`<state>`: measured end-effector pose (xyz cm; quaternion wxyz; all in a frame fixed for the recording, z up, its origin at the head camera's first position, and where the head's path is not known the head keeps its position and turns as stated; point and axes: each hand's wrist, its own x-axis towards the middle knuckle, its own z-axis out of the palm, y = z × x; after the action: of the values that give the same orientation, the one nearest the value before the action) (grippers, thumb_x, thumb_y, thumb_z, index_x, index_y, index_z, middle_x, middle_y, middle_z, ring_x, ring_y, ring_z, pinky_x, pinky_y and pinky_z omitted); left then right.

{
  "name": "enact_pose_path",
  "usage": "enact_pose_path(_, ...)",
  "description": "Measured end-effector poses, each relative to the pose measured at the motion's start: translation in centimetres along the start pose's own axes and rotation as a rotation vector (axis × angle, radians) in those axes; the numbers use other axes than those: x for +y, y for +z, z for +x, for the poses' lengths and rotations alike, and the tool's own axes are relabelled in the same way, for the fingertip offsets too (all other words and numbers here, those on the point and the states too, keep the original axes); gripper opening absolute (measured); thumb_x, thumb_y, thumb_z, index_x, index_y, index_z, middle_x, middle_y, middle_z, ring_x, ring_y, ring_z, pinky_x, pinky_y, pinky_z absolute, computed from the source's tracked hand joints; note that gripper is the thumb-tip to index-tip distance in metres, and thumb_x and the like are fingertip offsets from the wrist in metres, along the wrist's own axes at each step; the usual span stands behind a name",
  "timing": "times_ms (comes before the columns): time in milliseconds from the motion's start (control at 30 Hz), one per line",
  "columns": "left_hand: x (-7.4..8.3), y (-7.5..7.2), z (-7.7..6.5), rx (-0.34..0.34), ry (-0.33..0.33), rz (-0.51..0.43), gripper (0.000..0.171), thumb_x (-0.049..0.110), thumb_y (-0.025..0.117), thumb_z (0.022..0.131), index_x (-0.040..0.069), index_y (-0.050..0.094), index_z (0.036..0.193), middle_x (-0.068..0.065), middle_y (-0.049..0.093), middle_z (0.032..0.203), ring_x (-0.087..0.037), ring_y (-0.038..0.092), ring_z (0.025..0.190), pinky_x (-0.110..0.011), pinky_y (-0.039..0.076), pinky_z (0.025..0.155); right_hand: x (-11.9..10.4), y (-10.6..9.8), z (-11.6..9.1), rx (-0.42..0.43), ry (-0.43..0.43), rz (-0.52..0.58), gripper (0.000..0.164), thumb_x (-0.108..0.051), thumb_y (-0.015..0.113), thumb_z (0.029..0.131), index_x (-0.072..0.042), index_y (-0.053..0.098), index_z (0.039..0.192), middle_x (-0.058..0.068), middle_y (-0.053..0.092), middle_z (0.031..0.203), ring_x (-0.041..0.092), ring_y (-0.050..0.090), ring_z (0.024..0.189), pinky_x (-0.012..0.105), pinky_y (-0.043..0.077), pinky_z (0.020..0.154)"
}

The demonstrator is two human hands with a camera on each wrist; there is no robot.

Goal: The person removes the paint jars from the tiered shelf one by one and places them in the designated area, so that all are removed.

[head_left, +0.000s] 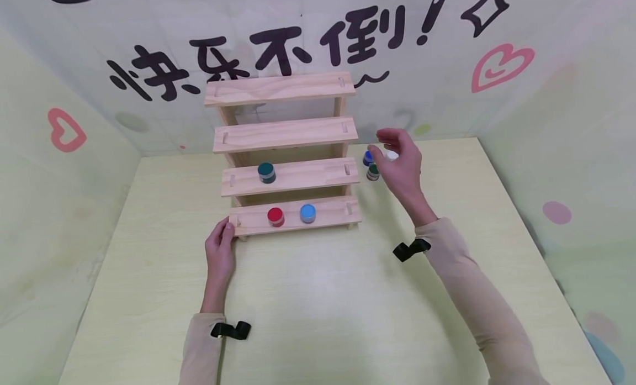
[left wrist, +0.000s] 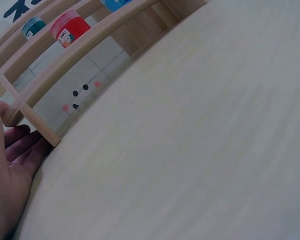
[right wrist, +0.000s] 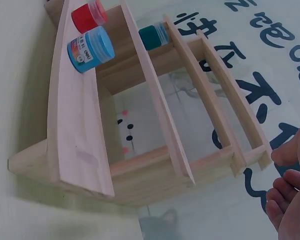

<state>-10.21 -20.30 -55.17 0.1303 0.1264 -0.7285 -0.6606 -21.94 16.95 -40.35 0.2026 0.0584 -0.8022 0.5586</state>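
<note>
Head view: I read the clock face from the middle of the wooden rack (head_left: 285,135), a four-step stand on the table (head_left: 308,307)
Left hand (head_left: 220,252): at 7 o'clock, gripping the rack's front left corner, thumb on the bottom step
Teal jar (head_left: 266,174): at 8 o'clock, upright on the second step up
Red jar (head_left: 275,217): just past 6 o'clock, upright on the bottom step
Light blue jar (head_left: 307,214): between 5 and 6 o'clock, same step, near the red jar but apart
Off the rack: at 3 o'clock on the table, a dark blue jar (head_left: 367,159), a dark green jar (head_left: 373,173) and a white lid (head_left: 392,155), partly hidden
Right hand (head_left: 401,163): also at 3 o'clock, by those jars, fingers parted from thumb, grasping nothing that I can see; whether it touches the white lid, I cannot tell
Jars done: three up, three beside the rack left, so I judge it about halfway
</note>
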Motion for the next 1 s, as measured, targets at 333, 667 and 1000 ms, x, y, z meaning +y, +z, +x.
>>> enact_pose_path(333,0.1,0.0,0.0,-0.005,-0.014,-0.016,0.046,0.025,0.048,0.109,-0.008,0.054,0.141,-0.026,0.057,0.138,0.003,0.058,0.11,-0.006,0.048,0.094,-2.0,2.8,0.0,-0.044,-0.064,0.068,0.034,-0.006,0.074,0.09,0.005,0.064,0.12,0.02,0.067,0.118,0.03,0.063,0.112,0.038,0.051,0.102)
enact_pose_path(667,0.2,0.0,0.0,0.0,-0.015,-0.039,0.045,0.023,0.048,0.109,-0.009,0.054,0.139,-0.026,0.057,0.137,0.003,0.059,0.109,-0.007,0.049,0.094,-3.6,5.5,-0.6,-0.12,-0.086,0.086,0.031,-0.004,0.073,0.09,0.004,0.064,0.119,0.018,0.068,0.118,0.031,0.063,0.112,0.043,0.051,0.103)
enact_pose_path(1000,0.0,-0.1,0.1,0.001,-0.007,-0.018,0.045,0.024,0.048,0.109,-0.009,0.055,0.138,-0.027,0.058,0.136,0.002,0.059,0.109,-0.007,0.049,0.093,-4.6,8.1,-1.3,-0.25,-0.081,0.077,0.033,-0.007,0.074,0.091,0.001,0.063,0.122,0.019,0.067,0.122,0.03,0.063,0.115,0.041,0.052,0.104)
